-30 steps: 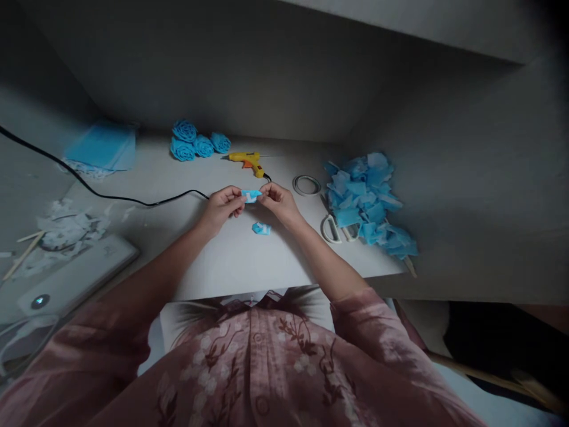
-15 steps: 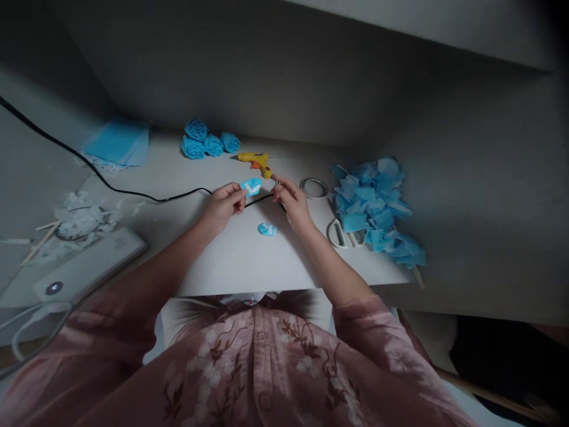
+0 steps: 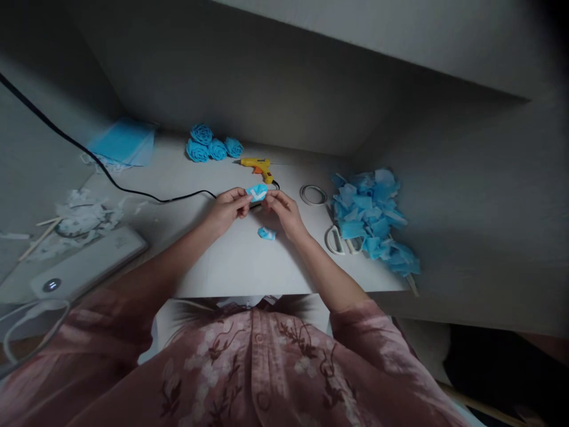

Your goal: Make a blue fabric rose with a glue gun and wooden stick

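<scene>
While the left hand (image 3: 227,210) pinches one end of a small folded blue-and-white piece (image 3: 256,193) between thumb and fingers, the right hand (image 3: 287,214) brings its thumb and bent fingertips close together at the other end; whether these clamp the piece or only touch it, I cannot tell. That piece is just on the near side of a yellow glue gun (image 3: 256,162), raised over the white tabletop (image 3: 244,270). A second folded piece (image 3: 267,233) lies on the surface, farther to the near side of the glue gun than the first. From the gun's handle a black cord (image 3: 169,200) passes behind the hands and away to the left. Four blue rosettes (image 3: 217,149) sit together left of the gun, the closest one near its nozzle. To the gun's right and a little nearer the person lies a grey ring (image 3: 313,204); beyond that on the same side are white scissor handles (image 3: 328,242) and a heap of blue scraps (image 3: 367,207). Well left of the gun, past the rosettes, is a stack of blue sheets (image 3: 122,142). White shreds (image 3: 84,218) and a white box (image 3: 100,258) with a lit display lie left of the gun and nearer the person.
</scene>
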The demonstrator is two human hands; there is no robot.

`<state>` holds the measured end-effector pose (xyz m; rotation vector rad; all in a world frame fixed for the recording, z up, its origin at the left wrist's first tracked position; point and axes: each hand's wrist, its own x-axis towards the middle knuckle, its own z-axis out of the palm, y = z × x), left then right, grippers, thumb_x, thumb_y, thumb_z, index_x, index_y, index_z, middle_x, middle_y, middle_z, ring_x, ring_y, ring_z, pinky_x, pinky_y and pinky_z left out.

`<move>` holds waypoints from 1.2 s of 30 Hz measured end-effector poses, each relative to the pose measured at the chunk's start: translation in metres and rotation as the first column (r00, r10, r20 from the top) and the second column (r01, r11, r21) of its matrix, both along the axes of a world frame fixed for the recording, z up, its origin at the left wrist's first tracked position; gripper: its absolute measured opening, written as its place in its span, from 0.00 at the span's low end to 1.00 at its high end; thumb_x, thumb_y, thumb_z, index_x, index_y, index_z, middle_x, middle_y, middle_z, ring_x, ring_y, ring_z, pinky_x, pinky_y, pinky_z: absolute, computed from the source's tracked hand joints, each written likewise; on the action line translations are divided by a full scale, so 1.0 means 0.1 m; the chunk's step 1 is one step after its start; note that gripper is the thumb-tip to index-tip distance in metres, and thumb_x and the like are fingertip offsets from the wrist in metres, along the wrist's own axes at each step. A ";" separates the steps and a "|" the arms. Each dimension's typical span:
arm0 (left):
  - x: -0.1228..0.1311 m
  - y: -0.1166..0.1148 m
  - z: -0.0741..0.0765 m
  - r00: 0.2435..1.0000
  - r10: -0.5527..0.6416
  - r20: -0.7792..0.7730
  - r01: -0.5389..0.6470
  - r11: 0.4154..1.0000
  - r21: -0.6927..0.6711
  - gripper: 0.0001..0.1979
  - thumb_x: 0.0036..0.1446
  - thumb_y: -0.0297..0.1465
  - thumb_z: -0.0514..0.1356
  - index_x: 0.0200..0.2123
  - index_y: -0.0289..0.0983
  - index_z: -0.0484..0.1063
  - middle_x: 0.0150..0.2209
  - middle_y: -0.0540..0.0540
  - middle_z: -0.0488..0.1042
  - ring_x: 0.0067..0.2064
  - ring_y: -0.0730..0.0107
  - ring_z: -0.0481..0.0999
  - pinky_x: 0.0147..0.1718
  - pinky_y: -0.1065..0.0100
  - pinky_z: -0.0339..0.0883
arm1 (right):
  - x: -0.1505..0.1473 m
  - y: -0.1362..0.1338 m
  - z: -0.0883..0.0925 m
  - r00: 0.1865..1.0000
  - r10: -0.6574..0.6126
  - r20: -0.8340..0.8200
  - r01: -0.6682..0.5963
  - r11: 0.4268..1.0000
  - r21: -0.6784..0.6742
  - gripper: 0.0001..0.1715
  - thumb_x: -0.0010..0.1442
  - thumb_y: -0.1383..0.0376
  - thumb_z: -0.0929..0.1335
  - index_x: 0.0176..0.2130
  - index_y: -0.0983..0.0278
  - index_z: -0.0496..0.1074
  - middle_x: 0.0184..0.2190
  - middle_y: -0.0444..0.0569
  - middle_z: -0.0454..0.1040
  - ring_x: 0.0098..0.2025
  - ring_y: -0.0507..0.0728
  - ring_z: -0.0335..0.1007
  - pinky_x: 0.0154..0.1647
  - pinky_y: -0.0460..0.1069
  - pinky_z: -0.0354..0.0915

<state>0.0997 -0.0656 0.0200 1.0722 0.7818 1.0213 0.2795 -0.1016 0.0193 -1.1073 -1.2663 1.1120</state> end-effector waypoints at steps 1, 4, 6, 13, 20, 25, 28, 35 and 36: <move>0.00 0.00 0.00 1.000 0.005 -0.025 -0.005 1.000 0.001 0.20 0.43 0.40 0.74 0.28 0.39 0.66 0.18 0.55 0.68 0.19 0.78 0.63 0.21 0.73 0.54 | 0.02 0.00 0.01 1.000 -0.014 -0.005 0.014 1.000 0.012 0.28 0.57 0.42 0.74 0.44 0.61 0.76 0.39 0.47 0.76 0.40 0.54 0.71 0.42 0.51 0.70; 0.01 -0.02 0.00 0.994 0.002 -0.108 0.001 1.000 0.031 0.19 0.42 0.39 0.74 0.28 0.38 0.68 0.18 0.55 0.68 0.19 0.78 0.62 0.19 0.73 0.52 | 0.08 0.02 0.04 0.999 -0.046 0.013 0.045 0.996 0.073 0.30 0.56 0.43 0.75 0.49 0.60 0.77 0.43 0.49 0.77 0.44 0.56 0.72 0.45 0.51 0.70; 0.01 -0.03 0.00 0.989 -0.005 -0.150 0.016 0.997 0.071 0.18 0.43 0.39 0.73 0.28 0.38 0.69 0.18 0.55 0.67 0.20 0.78 0.62 0.19 0.73 0.52 | 0.12 0.04 0.05 0.997 -0.050 0.053 0.044 0.993 0.108 0.31 0.56 0.42 0.75 0.49 0.60 0.77 0.44 0.50 0.78 0.46 0.57 0.72 0.48 0.52 0.69; 0.00 -0.03 -0.01 0.982 0.010 -0.188 0.013 0.992 0.122 0.15 0.46 0.38 0.72 0.27 0.38 0.70 0.19 0.53 0.68 0.20 0.77 0.63 0.20 0.73 0.54 | 0.13 0.07 0.00 0.997 0.034 0.066 -0.039 0.996 0.079 0.31 0.53 0.43 0.77 0.48 0.59 0.78 0.39 0.47 0.75 0.42 0.56 0.71 0.48 0.53 0.69; 0.00 -0.02 0.00 0.980 0.004 -0.199 0.020 0.993 0.117 0.15 0.48 0.38 0.72 0.28 0.38 0.70 0.19 0.54 0.68 0.20 0.77 0.63 0.20 0.73 0.54 | 0.13 0.04 0.02 0.994 0.082 0.073 -0.085 0.996 0.035 0.30 0.54 0.45 0.78 0.49 0.59 0.78 0.35 0.44 0.72 0.38 0.54 0.68 0.44 0.52 0.68; 0.01 -0.03 0.01 0.977 -0.013 -0.212 0.047 0.987 0.154 0.14 0.47 0.37 0.72 0.28 0.38 0.70 0.19 0.54 0.68 0.20 0.77 0.62 0.20 0.73 0.53 | 0.13 0.04 0.02 0.992 0.091 0.083 -0.093 0.995 0.027 0.31 0.52 0.43 0.78 0.46 0.61 0.78 0.33 0.44 0.71 0.36 0.53 0.67 0.43 0.51 0.67; 0.01 -0.04 0.00 0.975 -0.018 -0.223 0.057 0.984 0.169 0.13 0.47 0.36 0.72 0.28 0.38 0.71 0.19 0.54 0.67 0.20 0.78 0.62 0.20 0.73 0.53 | 0.12 0.06 -0.01 0.991 0.084 0.104 -0.089 0.995 0.043 0.30 0.52 0.41 0.78 0.42 0.61 0.77 0.31 0.43 0.71 0.34 0.53 0.65 0.40 0.51 0.65; 0.01 -0.05 -0.02 0.969 -0.032 -0.246 0.077 0.981 0.175 0.12 0.46 0.37 0.70 0.26 0.38 0.72 0.18 0.54 0.66 0.20 0.77 0.61 0.20 0.72 0.53 | 0.08 0.04 -0.02 0.977 -0.006 0.212 -0.015 0.995 0.096 0.27 0.56 0.40 0.74 0.35 0.62 0.75 0.25 0.41 0.67 0.30 0.52 0.61 0.34 0.49 0.61; 0.01 -0.05 -0.01 0.969 -0.032 -0.246 0.077 0.981 0.176 0.12 0.46 0.37 0.70 0.26 0.38 0.72 0.18 0.54 0.66 0.20 0.77 0.61 0.20 0.72 0.53 | 0.08 0.04 -0.01 0.975 -0.011 0.223 -0.012 0.995 0.100 0.27 0.56 0.41 0.74 0.35 0.62 0.75 0.26 0.42 0.68 0.31 0.52 0.62 0.35 0.49 0.61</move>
